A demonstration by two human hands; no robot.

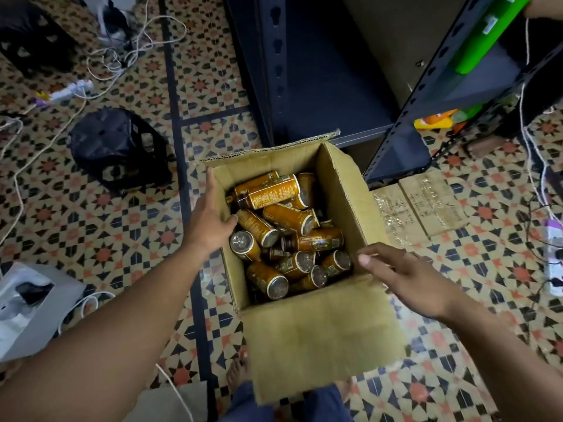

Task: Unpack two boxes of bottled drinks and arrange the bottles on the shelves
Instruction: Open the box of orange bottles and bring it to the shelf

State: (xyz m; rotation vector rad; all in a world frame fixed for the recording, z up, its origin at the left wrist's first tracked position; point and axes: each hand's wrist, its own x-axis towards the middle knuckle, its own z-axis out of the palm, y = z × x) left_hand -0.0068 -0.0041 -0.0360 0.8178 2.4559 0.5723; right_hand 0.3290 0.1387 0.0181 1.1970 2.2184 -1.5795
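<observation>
Left grip (210, 217) flat on box (335, 184) wall, right grip (405, 278) straight-fingered beside bottles (274, 193)

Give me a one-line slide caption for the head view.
Left hand on the wall of an open cardboard box of jumbled orange bottles, right hand at its other side, dark shelving behind.

Print on bottles (274, 194) and flattened cardboard (426, 202), all illegible.

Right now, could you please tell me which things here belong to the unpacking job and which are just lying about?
Job: box, bottles, shelves.
Lying about: black crate, cables, power strip, white bag.
</observation>
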